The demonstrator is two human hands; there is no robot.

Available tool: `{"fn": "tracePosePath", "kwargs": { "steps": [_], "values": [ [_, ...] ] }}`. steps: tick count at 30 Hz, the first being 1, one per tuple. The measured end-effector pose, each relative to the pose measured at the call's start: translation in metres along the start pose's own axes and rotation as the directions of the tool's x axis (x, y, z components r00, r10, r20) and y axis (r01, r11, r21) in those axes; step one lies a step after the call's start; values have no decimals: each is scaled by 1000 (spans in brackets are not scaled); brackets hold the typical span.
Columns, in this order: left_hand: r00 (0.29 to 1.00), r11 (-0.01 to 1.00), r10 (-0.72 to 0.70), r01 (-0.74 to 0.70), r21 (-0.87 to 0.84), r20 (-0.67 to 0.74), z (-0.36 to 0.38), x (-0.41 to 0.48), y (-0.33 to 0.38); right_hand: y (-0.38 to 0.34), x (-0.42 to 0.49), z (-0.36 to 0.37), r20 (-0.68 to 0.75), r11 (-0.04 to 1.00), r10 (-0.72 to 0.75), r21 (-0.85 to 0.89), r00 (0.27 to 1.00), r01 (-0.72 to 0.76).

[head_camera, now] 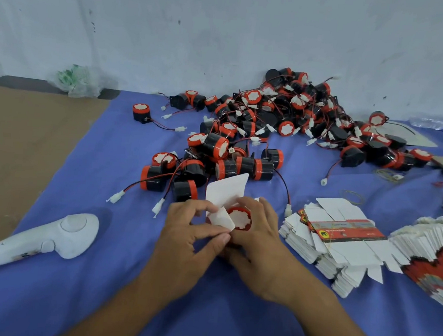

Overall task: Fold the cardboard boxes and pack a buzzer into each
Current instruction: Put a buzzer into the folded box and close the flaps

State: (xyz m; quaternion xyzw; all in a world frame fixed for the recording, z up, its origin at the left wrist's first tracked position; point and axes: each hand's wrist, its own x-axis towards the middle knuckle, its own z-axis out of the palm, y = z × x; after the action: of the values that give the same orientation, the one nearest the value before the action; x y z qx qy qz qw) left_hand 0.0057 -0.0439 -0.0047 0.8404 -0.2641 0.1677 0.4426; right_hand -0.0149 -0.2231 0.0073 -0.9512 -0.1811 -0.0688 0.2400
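Near the middle of the blue cloth, both my hands hold a small cardboard box [226, 189] whose white flaps stand open. A black and red buzzer [240, 218] sits inside it, its red-rimmed white face up. My left hand [191, 234] pinches a white side flap over the box mouth. My right hand [257, 231] curls round the box's right side. Most of the box body is hidden by my fingers. A large pile of buzzers [271, 124] with red and black wires lies behind. Flat unfolded boxes [342, 238] are stacked to the right.
A white handheld controller [48, 239] lies on the cloth at the left. Brown cardboard [32, 131] covers the floor further left. A crumpled plastic bag [76, 79] and a plastic bottle [433, 122] lie against the wall. More fanned flat boxes [430, 258] fill the right edge.
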Motion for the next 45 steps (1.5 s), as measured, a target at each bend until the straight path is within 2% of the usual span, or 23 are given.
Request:
{"fn": "tracePosePath", "kwargs": {
  "steps": [2, 5, 7, 8, 10, 12, 13, 15, 17, 20, 23, 27, 29, 31, 32, 35, 39, 42, 45],
  "values": [
    [1000, 999, 17, -18, 49, 21, 2, 1, -2, 4, 1, 0, -26, 999, -2, 40, 1000, 3],
    [990, 995, 48, -59, 81, 130, 1, 3, -7, 9, 0, -2, -16, 999, -37, 8, 999, 37],
    [982, 992, 83, -97, 80, 168, -1, 6, -8, 10, -1, -6, -21, 995, -62, 76, 998, 64],
    [980, 992, 96, -109, 65, 175, -1, 8, -9, 9, -2, -8, -64, 986, -73, 143, 995, 81],
    [978, 991, 112, -123, 53, 174, -3, 10, -11, 9, -1, -14, -287, 956, -48, 266, 957, 127],
    [980, 992, 98, -111, 63, 175, -6, 10, -13, 11, 3, -20, -486, 907, 132, 410, 864, 93],
    [980, 992, 91, -104, 65, 176, -8, 11, -15, 13, 5, -22, -505, 867, 243, 496, 828, 48],
    [980, 993, 86, -98, 58, 179, -11, 13, -15, 19, 8, -22, -398, 784, 367, 619, 841, -49],
    [976, 994, 88, -99, 44, 197, -13, 15, -16, 24, 8, -17, -267, 806, 348, 575, 899, -141],
    [974, 994, 100, -109, 33, 204, -14, 18, -19, 23, 9, -9, -128, 808, 296, 562, 947, -177],
    [989, 999, 47, -45, -15, 143, -13, 20, -18, 23, 13, -4, -105, 824, 281, 535, 954, -184],
    [996, 997, -48, 53, -64, 71, -10, 20, -19, 25, 15, -3, -65, 764, 264, 623, 962, -167],
    [985, 965, -166, 171, -200, 42, -9, 21, -21, 27, 14, -4, -46, 750, 255, 640, 966, -167],
    [966, 900, -250, 254, -355, 58, -10, 22, -19, 28, 12, -5, -42, 759, 180, 641, 983, -112],
    [974, 899, -218, 224, -376, 59, -11, 23, -19, 27, 12, -6, -40, 774, 139, 627, 989, -84],
    [993, 972, -51, 73, -221, 104, -14, 24, -21, 29, 12, -6, -21, 813, 63, 581, 998, -39],
    [979, 984, -74, 102, -146, 189, -16, 22, -22, 37, 9, -8, 99, 888, -13, 458, 995, -34],
    [962, 981, -72, 116, -157, 262, -20, 21, -26, 39, 9, -7, 82, 932, -33, 364, 996, 1],
    [950, 975, -45, 109, -193, 309, -22, 17, -29, 38, 9, -5, 62, 904, -23, 428, 998, -6]
  ]
}}
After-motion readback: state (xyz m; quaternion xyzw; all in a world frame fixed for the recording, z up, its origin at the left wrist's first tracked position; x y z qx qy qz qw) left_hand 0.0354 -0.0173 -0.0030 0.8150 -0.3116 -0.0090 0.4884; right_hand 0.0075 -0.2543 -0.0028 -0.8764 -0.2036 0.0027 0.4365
